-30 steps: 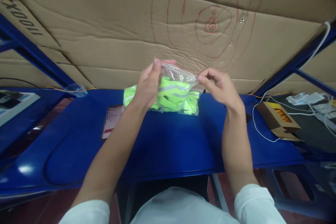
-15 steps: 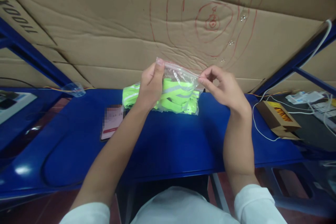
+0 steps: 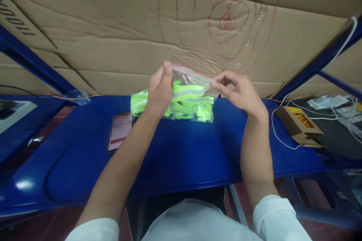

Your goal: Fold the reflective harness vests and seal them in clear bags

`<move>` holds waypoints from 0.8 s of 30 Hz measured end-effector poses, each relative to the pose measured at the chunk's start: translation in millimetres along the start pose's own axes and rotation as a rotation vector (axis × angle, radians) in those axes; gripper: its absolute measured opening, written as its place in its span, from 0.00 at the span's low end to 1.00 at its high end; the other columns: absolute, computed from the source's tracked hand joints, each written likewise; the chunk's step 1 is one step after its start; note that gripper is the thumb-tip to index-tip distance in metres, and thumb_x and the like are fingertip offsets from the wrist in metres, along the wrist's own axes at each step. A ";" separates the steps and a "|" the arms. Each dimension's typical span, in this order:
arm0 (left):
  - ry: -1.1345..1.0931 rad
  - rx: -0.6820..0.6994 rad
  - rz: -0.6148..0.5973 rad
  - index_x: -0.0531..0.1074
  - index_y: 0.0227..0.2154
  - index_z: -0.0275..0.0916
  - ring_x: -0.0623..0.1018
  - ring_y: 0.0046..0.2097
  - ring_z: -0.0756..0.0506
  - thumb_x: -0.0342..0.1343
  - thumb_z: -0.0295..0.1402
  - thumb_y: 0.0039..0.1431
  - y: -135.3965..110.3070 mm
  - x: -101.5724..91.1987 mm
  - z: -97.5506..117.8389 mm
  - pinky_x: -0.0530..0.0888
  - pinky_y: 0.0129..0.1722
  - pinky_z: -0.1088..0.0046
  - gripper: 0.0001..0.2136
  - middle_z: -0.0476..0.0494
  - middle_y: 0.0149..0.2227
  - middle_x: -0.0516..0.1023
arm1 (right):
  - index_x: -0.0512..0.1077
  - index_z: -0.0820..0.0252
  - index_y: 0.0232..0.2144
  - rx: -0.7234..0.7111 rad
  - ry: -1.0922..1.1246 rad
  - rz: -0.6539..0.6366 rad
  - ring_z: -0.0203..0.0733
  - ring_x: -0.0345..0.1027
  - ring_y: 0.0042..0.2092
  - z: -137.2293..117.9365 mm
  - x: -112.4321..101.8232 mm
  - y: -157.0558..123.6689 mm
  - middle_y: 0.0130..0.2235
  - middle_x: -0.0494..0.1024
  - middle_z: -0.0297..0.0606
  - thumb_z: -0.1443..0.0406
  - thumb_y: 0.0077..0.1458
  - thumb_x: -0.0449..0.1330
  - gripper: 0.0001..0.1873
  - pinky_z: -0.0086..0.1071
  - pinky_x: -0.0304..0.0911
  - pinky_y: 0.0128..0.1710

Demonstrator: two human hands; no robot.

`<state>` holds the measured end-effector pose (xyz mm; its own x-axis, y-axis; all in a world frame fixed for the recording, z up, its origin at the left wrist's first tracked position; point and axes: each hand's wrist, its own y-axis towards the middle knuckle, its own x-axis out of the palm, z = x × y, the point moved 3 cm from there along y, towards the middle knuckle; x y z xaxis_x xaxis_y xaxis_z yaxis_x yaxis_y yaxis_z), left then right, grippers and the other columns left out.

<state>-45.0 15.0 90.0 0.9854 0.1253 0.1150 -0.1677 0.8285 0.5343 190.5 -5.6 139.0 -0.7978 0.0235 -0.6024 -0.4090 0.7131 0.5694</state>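
A clear plastic zip bag (image 3: 183,74) is held up by its top edge between my two hands, at the back of the blue table. Inside it lie neon-yellow straps with grey reflective stripes (image 3: 188,94). My left hand (image 3: 160,89) is closed on the bag's upper left corner, thumb on top. At the right end of the zip edge, my right hand (image 3: 237,90) pinches the bag between thumb and forefinger. More of the neon-yellow material (image 3: 139,102) shows left of my left hand; whether it is in the same bag I cannot tell.
A phone (image 3: 118,133) lies on the blue table (image 3: 183,154), beside my left forearm. To the right are an open cardboard box (image 3: 299,126) and a white cable (image 3: 278,137). A cardboard wall (image 3: 113,37) with red drawn rings stands behind, between blue frame bars (image 3: 308,64).
The view has shifted slightly. Both hands keep their hold on the bag's top edge, and the edge hangs a little differently near my right fingers.
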 end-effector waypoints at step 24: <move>0.157 0.038 -0.255 0.82 0.44 0.40 0.81 0.50 0.41 0.50 0.58 0.70 -2.7 6.5 13.3 0.75 0.58 0.65 0.27 0.41 0.45 0.84 | 0.77 0.54 0.54 -0.111 -0.039 -0.154 0.44 0.72 0.47 -1.1 31.1 6.8 0.49 0.80 0.40 0.67 0.64 0.60 0.17 0.36 0.67 0.46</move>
<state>-38.6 6.3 100.4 0.9877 0.0014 -0.1563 0.0876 0.8232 0.5609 162.4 -0.8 124.7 -0.7047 -0.0514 -0.7076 -0.5733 0.6289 0.5252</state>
